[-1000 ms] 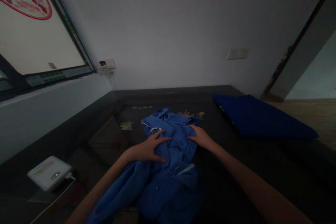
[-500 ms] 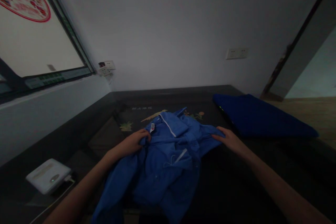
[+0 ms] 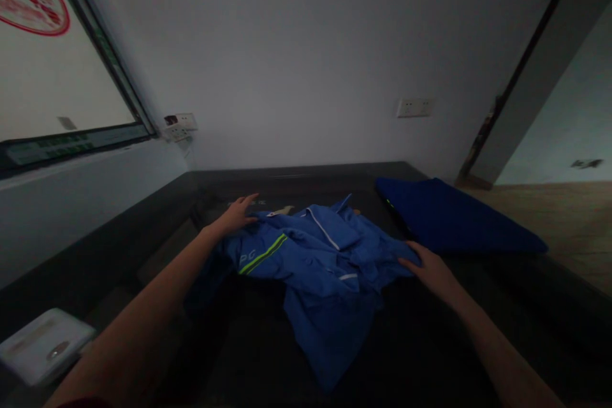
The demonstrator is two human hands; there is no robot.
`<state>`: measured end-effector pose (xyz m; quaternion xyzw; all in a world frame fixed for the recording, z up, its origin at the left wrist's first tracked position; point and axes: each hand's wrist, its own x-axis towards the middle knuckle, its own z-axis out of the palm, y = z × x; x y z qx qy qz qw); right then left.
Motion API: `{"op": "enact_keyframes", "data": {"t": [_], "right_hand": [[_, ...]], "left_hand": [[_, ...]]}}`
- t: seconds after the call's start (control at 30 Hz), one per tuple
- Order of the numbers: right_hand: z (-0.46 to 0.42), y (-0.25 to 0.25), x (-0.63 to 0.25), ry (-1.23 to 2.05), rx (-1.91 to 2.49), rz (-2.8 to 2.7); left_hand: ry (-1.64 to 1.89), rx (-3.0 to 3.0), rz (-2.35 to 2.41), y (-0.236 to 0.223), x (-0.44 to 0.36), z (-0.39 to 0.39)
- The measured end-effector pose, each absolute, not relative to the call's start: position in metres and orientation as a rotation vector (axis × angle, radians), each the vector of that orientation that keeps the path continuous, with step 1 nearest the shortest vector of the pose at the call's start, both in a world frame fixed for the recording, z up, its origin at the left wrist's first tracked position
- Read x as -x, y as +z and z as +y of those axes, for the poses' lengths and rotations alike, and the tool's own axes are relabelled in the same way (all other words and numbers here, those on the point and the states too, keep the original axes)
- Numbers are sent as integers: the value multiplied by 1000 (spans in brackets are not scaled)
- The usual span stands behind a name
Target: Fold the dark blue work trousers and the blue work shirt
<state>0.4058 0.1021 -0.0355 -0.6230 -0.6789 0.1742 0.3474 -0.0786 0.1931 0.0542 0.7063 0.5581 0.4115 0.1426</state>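
Observation:
A blue work jacket (image 3: 315, 268) lies rumpled on the dark tabletop (image 3: 248, 331). White piping edges its collar, and a yellow-green stripe with pale letters shows on its left part. At the jacket's upper left edge is my left hand (image 3: 236, 217), open with fingers spread; the thumb side appears to touch the cloth. My right hand (image 3: 435, 271) pinches the jacket's right end, thumb and fingers closed on the fabric. The lower part of the jacket comes to a point toward me.
A folded dark blue cloth item (image 3: 454, 217) lies on the right side of the table. At the lower left sits a white box-shaped device (image 3: 45, 344). A pale wall (image 3: 287, 76) with a socket plate (image 3: 415, 108) stands behind, and a window (image 3: 57, 83) is on the left.
My left hand has released its grip and moved up and left. The jacket's left part is now spread over, showing the stripe and letters. My right hand still holds its end.

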Motion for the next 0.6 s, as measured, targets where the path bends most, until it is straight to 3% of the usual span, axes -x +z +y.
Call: {"op": "enact_keyframes", "data": {"t": [0.2, 0.37, 0.47, 0.6], "right_hand": [[84, -11, -383, 51, 1466, -1795], [74, -15, -347, 323, 1293, -2130], [76, -35, -343, 510, 1319, -2307], [82, -48, -344, 477, 1338, -2285]], "left_hand": [[737, -2422, 1197, 61, -10, 101], [336, -2495, 1016, 3, -81, 3], [303, -2456, 1139, -35, -91, -10], [374, -2381, 1308, -52, -89, -4]]}}
